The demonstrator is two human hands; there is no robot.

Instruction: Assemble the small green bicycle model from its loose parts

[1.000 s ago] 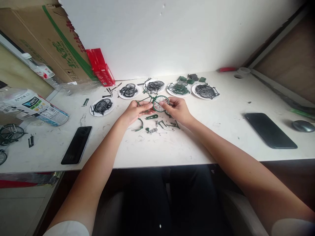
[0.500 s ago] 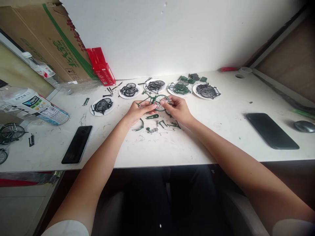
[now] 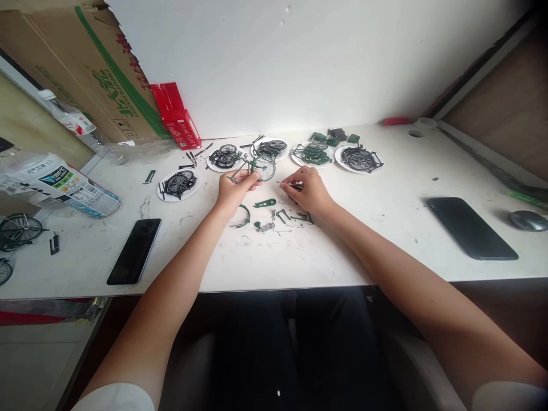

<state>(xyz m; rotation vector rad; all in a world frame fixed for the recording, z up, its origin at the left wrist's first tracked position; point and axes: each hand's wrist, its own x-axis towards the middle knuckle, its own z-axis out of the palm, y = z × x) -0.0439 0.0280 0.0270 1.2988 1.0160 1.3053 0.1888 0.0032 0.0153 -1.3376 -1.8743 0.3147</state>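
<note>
My left hand (image 3: 236, 188) is closed on a green model bicycle frame (image 3: 245, 165) with a spoked wheel (image 3: 264, 168) on its right side; the fingers hide part of the frame. To the right, my right hand (image 3: 309, 189) pinches a thin dark tool (image 3: 296, 186) that looks like a small screwdriver, its slim tip pointing left, apart from the wheel. On the table below my hands lie a green chain guard (image 3: 265, 202), a curved green mudguard (image 3: 244, 217), a small grey piece (image 3: 268, 227) and several small green parts (image 3: 285, 216).
Behind my hands stand white plates of black parts (image 3: 359, 158) and of green parts (image 3: 314, 154). Another plate (image 3: 177, 185) is at left. A phone (image 3: 135, 251), a labelled jug (image 3: 77, 185) and a red box (image 3: 182, 125) are left; a dark slab (image 3: 473, 228) and mouse (image 3: 528, 220) right.
My right hand has let go of the wheel and now pinches the thin dark tool. My left hand has shifted slightly left and away with the bicycle frame and wheel.
</note>
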